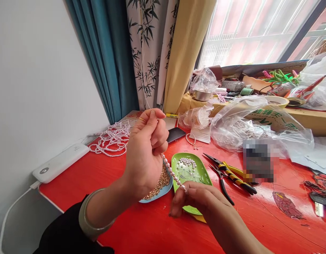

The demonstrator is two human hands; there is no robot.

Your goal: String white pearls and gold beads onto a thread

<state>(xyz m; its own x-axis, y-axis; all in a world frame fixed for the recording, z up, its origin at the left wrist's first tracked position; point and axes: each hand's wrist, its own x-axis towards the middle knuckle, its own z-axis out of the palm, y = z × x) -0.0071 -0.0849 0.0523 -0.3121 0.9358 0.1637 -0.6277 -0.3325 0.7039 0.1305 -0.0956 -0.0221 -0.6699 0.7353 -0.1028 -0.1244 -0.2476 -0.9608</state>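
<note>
A short string of pearl beads [172, 173] runs slantwise between my two hands. My left hand [148, 151] is raised and closed around its upper end, thumb pressed on the forefinger. Lower and to the right, my right hand [202, 199] pinches the lower end between thumb and fingers. Behind the string lies a green tray [206, 173] with loose pearl beads [188, 163] in it. Partly hidden by my left hand, a blue tray [166, 190] holds small gold beads [159, 185].
Pliers [226, 171] with black and yellow handles lie right of the trays. Pearl strands [112, 141] are heaped at the back left, near a white power strip [62, 162]. Plastic bags [237, 123] and a small pearl bracelet [190, 139] lie toward the window.
</note>
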